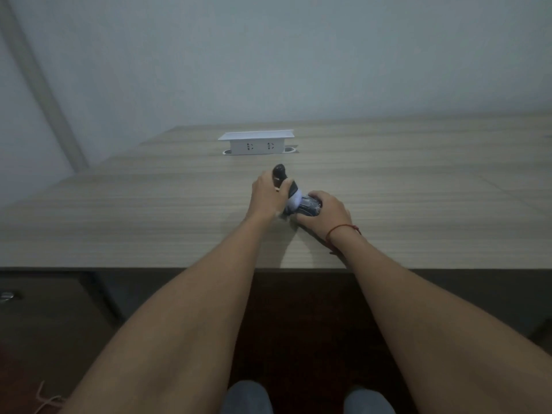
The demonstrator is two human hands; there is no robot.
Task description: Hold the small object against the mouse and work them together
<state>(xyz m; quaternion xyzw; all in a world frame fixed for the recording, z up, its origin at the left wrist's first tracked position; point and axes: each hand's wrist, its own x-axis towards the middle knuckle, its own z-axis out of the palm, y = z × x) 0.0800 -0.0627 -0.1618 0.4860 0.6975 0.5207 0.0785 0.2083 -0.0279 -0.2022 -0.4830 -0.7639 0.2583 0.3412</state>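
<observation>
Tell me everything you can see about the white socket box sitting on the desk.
The white socket box is a long, low block that looks like plastic or painted metal, with a flat lid overhanging its body. Two outlets show on the face toward the camera. It stands upright and level near the far edge of the wood-grain desk, over an opening whose rounded ends show at both sides of its base. Nothing is plugged in on the visible face, and neither hand touches it.

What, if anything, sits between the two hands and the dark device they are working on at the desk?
Nothing visible. The left hand already grips the black handle, and the right hand holds the clear-cased end on the wooden desk. The white socket box stands apart, farther back.
</observation>
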